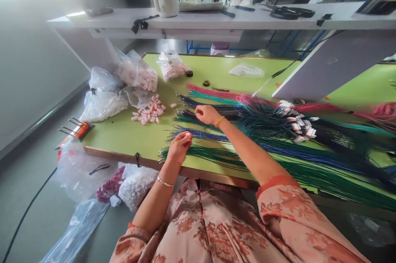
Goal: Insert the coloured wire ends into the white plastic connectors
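Note:
My left hand [178,149] pinches a small white plastic connector [188,134] between thumb and fingertips, just above the blue wires [210,136] and green wires [216,155]. A thin wire seems to run from near this connector. My right hand [206,114] is over the dark wires [227,108], its fingers curled together; whatever they hold, if anything, is hidden. Left of both hands lies a loose pile of white-and-orange connectors [149,111]. On the right, a cluster of connectors [300,123] rests on top of the wire bundles.
Plastic bags of connectors [137,73] stand at the table's back left. Two rolls of black tape [206,83] lie behind the red wires [201,89]. An orange pronged tool [77,130] is at the left corner. A white shelf [198,22] spans the back.

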`<state>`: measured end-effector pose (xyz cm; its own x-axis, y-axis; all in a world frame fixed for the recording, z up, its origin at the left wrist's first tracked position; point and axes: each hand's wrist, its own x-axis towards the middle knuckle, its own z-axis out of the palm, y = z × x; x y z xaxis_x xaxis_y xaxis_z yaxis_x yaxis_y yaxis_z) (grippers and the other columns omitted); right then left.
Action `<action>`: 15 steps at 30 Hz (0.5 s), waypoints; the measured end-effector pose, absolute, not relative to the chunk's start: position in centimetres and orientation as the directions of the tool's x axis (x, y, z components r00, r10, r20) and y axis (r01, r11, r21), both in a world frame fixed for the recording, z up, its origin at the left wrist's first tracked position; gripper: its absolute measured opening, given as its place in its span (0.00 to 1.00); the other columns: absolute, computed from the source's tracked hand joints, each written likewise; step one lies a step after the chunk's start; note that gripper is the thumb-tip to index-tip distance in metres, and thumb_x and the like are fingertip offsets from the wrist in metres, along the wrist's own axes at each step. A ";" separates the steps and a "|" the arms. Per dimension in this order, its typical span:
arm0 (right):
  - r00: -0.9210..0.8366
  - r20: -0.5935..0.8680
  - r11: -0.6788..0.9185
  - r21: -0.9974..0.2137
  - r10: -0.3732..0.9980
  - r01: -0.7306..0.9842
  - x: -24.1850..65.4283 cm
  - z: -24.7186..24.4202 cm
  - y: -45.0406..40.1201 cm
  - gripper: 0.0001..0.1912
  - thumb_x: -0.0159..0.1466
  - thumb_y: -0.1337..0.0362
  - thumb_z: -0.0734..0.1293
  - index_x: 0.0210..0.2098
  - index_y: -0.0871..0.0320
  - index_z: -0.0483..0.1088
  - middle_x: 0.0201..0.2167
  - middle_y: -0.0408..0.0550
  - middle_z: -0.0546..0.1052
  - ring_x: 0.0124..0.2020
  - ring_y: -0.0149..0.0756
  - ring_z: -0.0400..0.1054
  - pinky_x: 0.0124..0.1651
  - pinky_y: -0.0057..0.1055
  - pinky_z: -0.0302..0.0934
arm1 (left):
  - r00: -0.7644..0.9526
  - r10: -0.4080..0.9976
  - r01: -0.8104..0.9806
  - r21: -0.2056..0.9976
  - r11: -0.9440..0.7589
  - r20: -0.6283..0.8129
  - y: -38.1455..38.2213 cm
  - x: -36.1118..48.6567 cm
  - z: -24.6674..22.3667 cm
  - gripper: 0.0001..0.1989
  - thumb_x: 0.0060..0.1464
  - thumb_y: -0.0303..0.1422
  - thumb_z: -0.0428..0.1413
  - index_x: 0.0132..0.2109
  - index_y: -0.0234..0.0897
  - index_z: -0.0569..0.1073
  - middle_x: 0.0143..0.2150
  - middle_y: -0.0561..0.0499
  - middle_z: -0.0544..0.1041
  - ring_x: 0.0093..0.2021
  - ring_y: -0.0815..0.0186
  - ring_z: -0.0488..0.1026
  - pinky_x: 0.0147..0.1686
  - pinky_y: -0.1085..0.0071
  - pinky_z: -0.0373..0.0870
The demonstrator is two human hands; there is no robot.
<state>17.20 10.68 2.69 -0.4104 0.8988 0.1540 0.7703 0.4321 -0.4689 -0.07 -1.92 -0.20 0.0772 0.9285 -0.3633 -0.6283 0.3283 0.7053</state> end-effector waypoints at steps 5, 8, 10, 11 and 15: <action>-0.351 0.049 0.349 -0.304 0.935 0.886 13.7 4.2 11.4 0.09 0.59 0.69 0.64 0.37 0.61 0.76 0.36 0.56 0.80 0.36 0.40 0.72 0.40 0.31 0.58 | 0.080 0.932 -0.633 0.704 0.322 -0.354 -2.0 -0.1 -0.3 0.14 0.40 0.28 0.68 0.35 0.32 0.75 0.30 0.52 0.76 0.28 0.75 0.69 0.33 0.76 0.66; -0.258 -0.004 0.251 -0.212 0.966 0.945 13.1 4.9 11.9 0.10 0.57 0.70 0.66 0.38 0.65 0.76 0.38 0.64 0.79 0.39 0.45 0.73 0.41 0.33 0.60 | 0.075 0.932 -0.628 0.709 0.321 -0.356 -2.0 0.0 -0.4 0.15 0.39 0.29 0.69 0.35 0.32 0.75 0.31 0.52 0.76 0.28 0.75 0.69 0.33 0.76 0.66; -0.261 0.030 0.259 -0.273 0.965 0.927 13.0 5.2 12.2 0.09 0.58 0.69 0.65 0.36 0.63 0.76 0.36 0.60 0.79 0.38 0.42 0.72 0.40 0.31 0.60 | 0.071 0.930 -0.618 0.716 0.325 -0.360 -2.1 0.0 -0.3 0.15 0.39 0.30 0.69 0.35 0.33 0.75 0.31 0.52 0.76 0.28 0.75 0.69 0.34 0.76 0.66; -0.278 0.058 0.282 -0.323 0.959 0.903 13.0 5.4 12.3 0.08 0.58 0.68 0.65 0.35 0.62 0.76 0.35 0.56 0.79 0.36 0.39 0.72 0.39 0.30 0.59 | 0.070 0.930 -0.612 0.721 0.325 -0.360 -2.1 0.0 -0.3 0.15 0.39 0.30 0.69 0.35 0.33 0.75 0.31 0.53 0.76 0.29 0.75 0.69 0.34 0.76 0.67; -0.369 0.170 0.401 -0.526 0.914 0.750 12.8 5.6 12.0 0.06 0.57 0.68 0.65 0.31 0.61 0.74 0.28 0.47 0.77 0.29 0.31 0.66 0.34 0.27 0.56 | 0.076 0.937 -0.606 0.731 0.315 -0.341 -2.0 0.2 0.0 0.15 0.39 0.31 0.69 0.35 0.32 0.75 0.30 0.53 0.75 0.29 0.76 0.68 0.33 0.77 0.66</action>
